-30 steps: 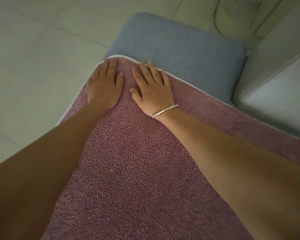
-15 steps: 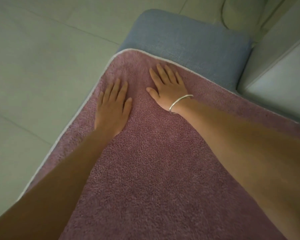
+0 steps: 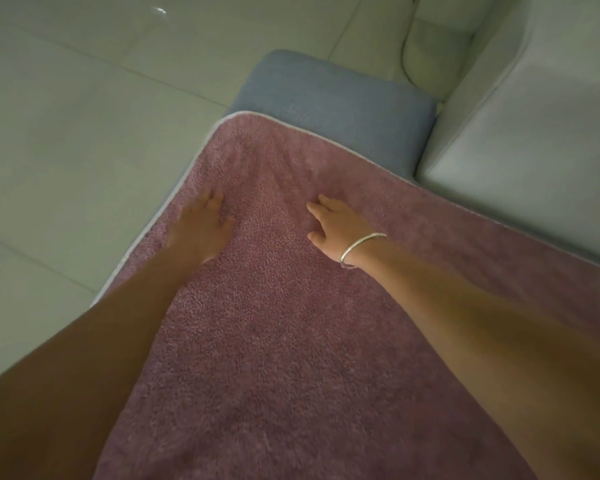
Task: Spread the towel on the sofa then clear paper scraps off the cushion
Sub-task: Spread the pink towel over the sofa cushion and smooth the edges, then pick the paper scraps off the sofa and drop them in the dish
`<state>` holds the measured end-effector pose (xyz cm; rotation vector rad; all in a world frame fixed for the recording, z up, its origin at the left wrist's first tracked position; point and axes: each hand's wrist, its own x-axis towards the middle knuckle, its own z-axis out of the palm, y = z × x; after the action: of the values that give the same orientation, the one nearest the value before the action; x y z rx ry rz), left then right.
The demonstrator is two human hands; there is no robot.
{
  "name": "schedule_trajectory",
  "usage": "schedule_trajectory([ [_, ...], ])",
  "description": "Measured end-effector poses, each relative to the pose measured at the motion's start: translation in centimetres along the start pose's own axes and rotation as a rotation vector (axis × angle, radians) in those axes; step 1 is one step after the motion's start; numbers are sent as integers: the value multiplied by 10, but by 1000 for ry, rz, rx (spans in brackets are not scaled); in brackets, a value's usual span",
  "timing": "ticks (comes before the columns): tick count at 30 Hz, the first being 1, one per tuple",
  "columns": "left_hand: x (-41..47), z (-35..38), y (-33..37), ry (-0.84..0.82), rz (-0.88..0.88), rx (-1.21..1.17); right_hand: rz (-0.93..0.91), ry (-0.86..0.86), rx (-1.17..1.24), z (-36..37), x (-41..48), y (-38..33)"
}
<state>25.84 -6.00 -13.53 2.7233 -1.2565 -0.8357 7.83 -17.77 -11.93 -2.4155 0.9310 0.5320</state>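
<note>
A fluffy mauve towel (image 3: 291, 323) with a white border lies flat over a blue-grey sofa cushion (image 3: 336, 109), whose far end stays uncovered. My left hand (image 3: 201, 230) lies palm down on the towel near its left edge, fingers blurred. My right hand (image 3: 333, 226), with a silver bangle at the wrist, touches the towel further right with fingers slightly bent. Both forearms reach in from below. No paper scraps are in sight.
Pale tiled floor (image 3: 84, 116) lies left of the cushion's edge. A pale sofa backrest or armrest (image 3: 534, 150) rises at the right. A white rounded object (image 3: 430, 53) with a thin cable stands on the floor beyond the cushion.
Both hands have slid back toward me along the towel, away from its far corner, and moved apart. More of the towel's far end now shows smooth beyond them.
</note>
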Motion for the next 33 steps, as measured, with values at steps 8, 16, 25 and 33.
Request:
schedule_trajectory([
  [8, -85, -9, 63, -106, 75, -148, 186, -82, 178, -2, -106, 9],
  [16, -176, -79, 129, -36, 216, -238, 277, 127, 381, -61, -218, -11],
  [25, -299, -189, 198, 195, 461, -512, 266, 467, 506, -173, -365, -39],
  [33, -429, -296, 271, 463, 701, -751, 147, 827, 551, -289, -512, -52],
])
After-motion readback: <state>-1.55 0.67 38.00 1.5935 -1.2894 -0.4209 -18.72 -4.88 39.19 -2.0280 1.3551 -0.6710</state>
